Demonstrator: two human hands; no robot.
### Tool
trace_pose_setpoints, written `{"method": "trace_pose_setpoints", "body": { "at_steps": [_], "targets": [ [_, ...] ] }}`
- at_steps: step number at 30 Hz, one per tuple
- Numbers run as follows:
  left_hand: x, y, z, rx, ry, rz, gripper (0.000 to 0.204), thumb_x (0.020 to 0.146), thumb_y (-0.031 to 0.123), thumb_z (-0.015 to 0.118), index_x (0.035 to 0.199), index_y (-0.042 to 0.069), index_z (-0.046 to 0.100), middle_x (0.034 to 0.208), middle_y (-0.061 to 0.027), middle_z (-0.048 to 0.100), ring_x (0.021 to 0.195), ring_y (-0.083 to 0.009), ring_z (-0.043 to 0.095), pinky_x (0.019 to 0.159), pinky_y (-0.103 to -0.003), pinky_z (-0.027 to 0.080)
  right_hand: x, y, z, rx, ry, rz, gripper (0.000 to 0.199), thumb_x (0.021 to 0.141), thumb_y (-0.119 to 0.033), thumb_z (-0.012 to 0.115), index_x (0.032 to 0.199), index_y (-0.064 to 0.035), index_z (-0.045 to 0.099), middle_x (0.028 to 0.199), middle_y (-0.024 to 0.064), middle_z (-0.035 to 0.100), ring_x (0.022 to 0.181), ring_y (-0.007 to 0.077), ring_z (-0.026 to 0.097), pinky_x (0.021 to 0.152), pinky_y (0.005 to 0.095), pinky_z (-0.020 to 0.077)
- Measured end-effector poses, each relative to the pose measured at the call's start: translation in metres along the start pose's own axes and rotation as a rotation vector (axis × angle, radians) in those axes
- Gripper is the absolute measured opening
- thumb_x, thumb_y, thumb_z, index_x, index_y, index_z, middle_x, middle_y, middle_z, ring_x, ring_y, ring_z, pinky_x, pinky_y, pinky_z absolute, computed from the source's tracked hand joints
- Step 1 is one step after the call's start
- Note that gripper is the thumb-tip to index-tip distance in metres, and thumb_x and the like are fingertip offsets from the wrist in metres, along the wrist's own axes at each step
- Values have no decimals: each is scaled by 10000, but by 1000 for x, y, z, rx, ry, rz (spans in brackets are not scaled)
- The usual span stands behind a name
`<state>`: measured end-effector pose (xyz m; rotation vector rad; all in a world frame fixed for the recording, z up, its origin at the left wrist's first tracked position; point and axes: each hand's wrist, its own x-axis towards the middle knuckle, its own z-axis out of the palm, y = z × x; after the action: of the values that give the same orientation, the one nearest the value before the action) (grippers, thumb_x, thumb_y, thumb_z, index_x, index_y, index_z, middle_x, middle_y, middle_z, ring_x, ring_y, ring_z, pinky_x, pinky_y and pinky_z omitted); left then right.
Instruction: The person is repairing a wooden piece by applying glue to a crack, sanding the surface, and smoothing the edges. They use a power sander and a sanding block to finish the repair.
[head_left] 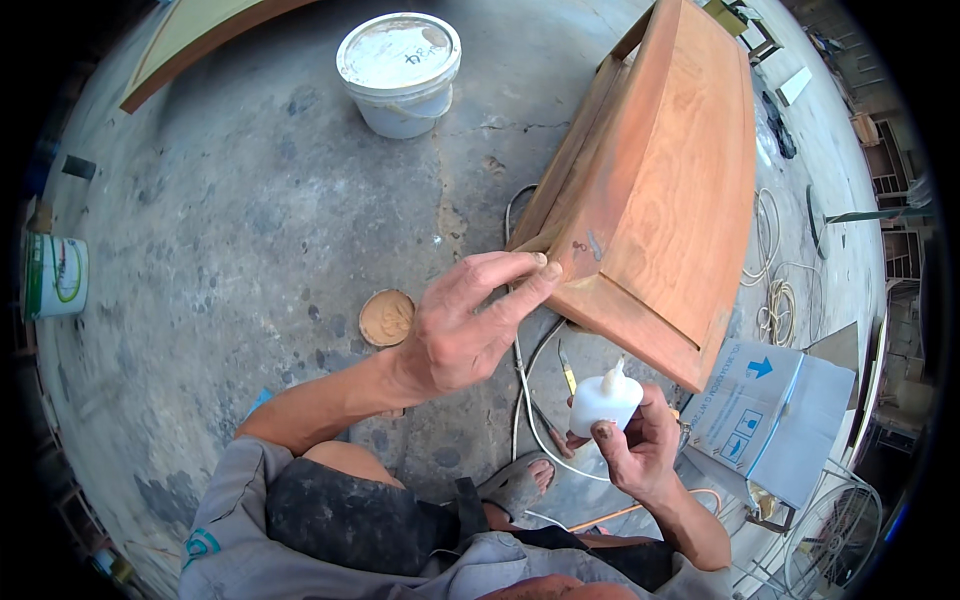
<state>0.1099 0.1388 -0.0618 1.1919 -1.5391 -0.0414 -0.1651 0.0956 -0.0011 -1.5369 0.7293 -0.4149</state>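
A reddish-brown wooden furniture piece (690, 150) with a framed panel lies tilted in front of me. My left hand (470, 320) reaches to its near left corner, thumb and forefinger pinched together at the edge. Whatever may be between those fingertips is too small to make out. Low on the right, my right hand (645, 445) grips a white squeeze bottle (607, 400) with its nozzle pointing up. Dark smudges mark the wood close to my left fingertips. Left of that hand, a round tub of tan paste (387, 318) sits on the floor.
A lidded white bucket (398, 75) stands beyond the paste tub. Hoses and a yellow-handled tool (567, 370) lie beneath the wood's near end. At right are a cardboard box (765, 420), coiled cable (777, 310) and a fan (835, 535). Another bucket (58, 277) stands far left.
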Motion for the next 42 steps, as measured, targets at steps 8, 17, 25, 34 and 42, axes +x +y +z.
{"method": "trace_pose_setpoints", "body": {
  "at_steps": [8, 17, 25, 34, 42],
  "targets": [
    [-23, 4, 1, -22, 32, -40, 568, 760, -172, 605, 1322, -92, 638, 1334, -245, 593, 1105, -357, 653, 933, -397, 563, 1, 1, 5, 46, 4, 47, 314, 1004, -40, 659, 1251, 59, 490, 1080, 185, 710, 897, 216, 756, 743, 339, 655],
    [-24, 5, 5, -13, -17, -89, 492, 848, -127, 611, 1340, -115, 605, 1417, -274, 532, 1216, -378, 629, 1000, -415, 548, 24, -17, 23, 91, -1, 185, 272, 1030, -63, 628, 1235, 59, 498, 1041, 168, 716, 870, 187, 747, 733, 323, 648],
    [-11, 6, 9, -41, -42, -99, 604, 813, -138, 646, 1408, -90, 548, 1419, -269, 549, 1253, -402, 616, 1037, -427, 537, 39, -24, 33, 123, 19, 238, 250, 1044, -97, 619, 1211, 51, 508, 994, 148, 717, 873, 166, 730, 743, 327, 654],
    [-47, 17, 13, -167, -5, -331, 519, 806, -145, 632, 1317, -59, 609, 1337, -213, 612, 1150, -358, 665, 916, -396, 572, 43, -48, 41, 119, 44, 319, 291, 1058, -164, 617, 1211, 54, 499, 991, 154, 713, 849, 174, 736, 738, 313, 644],
    [-60, 21, 14, -213, -65, -363, 492, 796, -148, 631, 1275, -34, 639, 1285, -197, 618, 1112, -359, 677, 886, -393, 584, 44, -55, 41, 177, 34, 406, 306, 1068, -187, 604, 1220, 58, 503, 1002, 158, 712, 838, 190, 747, 729, 306, 644]
  ]
}}
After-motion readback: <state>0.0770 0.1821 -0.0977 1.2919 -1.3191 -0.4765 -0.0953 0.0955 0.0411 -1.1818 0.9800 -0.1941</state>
